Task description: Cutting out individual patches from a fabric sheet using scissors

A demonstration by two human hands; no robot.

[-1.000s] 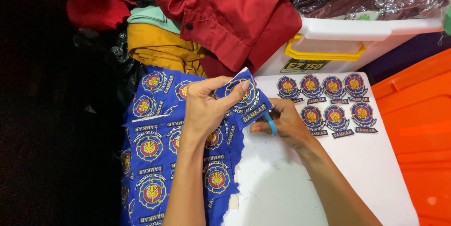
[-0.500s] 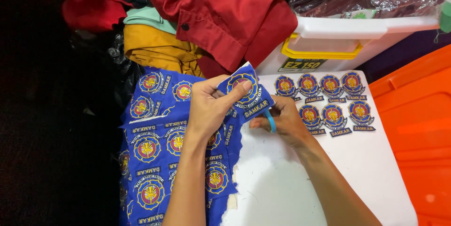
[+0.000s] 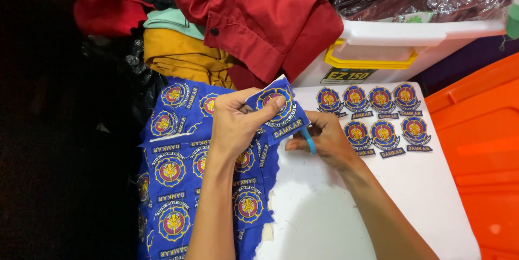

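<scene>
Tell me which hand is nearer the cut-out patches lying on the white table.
Right. The right hand, gripping blue-handled scissors, sits just left of the cut-out patches. The left hand is farther left, holding a blue patch piece.

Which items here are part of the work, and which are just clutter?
In use: left hand holding blue patch piece; right hand with blue-handled scissors; uncut patch sheet; cut patches.
Lying about: red garment; white bin; orange lid.

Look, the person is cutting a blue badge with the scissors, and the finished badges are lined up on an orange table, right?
Not quite: the cut-out badges lie in two rows on a white table, as the head view shows. The orange bin sits beside it. The left hand holds the blue badge; the right hand works blue-handled scissors.
</scene>
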